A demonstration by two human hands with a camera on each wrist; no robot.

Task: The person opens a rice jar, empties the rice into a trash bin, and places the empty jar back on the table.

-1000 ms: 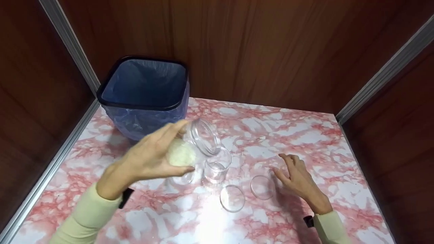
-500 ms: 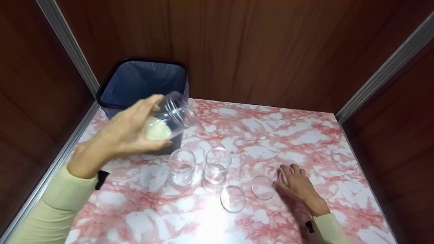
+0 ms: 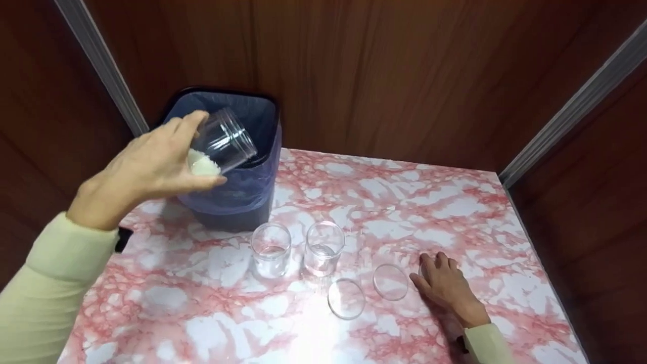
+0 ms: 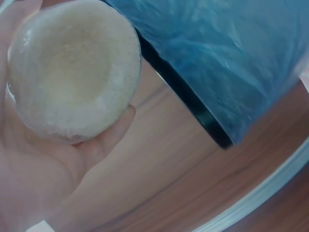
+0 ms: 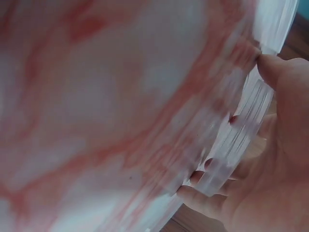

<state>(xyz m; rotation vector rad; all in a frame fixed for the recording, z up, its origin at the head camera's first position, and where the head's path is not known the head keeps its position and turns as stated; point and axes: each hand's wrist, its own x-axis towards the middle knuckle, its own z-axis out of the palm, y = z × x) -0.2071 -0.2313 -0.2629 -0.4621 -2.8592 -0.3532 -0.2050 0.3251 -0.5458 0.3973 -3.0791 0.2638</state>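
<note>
My left hand (image 3: 149, 159) grips a clear plastic jar (image 3: 225, 139) tilted over the bin (image 3: 235, 194), its mouth towards the right. A whitish, crumbly mass (image 3: 202, 164) sits in the jar's lower end. From the left wrist view, the round jar bottom (image 4: 72, 72) looks cloudy and pale, with fingers wrapped round its side. On the table at right, my right hand (image 3: 447, 285) holds a clear ribbed lid (image 5: 239, 140) by its edge, with thumb and fingers around it. The hand hides most of that lid in the head view.
Two clear jars (image 3: 272, 247) (image 3: 324, 247) stand on the marbled table (image 3: 202, 303) in front of the bin. Two clear round lids (image 3: 346, 299) (image 3: 390, 282) lie between them and my right hand. Brown wood panels (image 3: 379, 76) enclose the back and sides.
My left hand has carried the jar up and left, from above the standing jars to over the bin. My right hand has lowered onto a lid.
</note>
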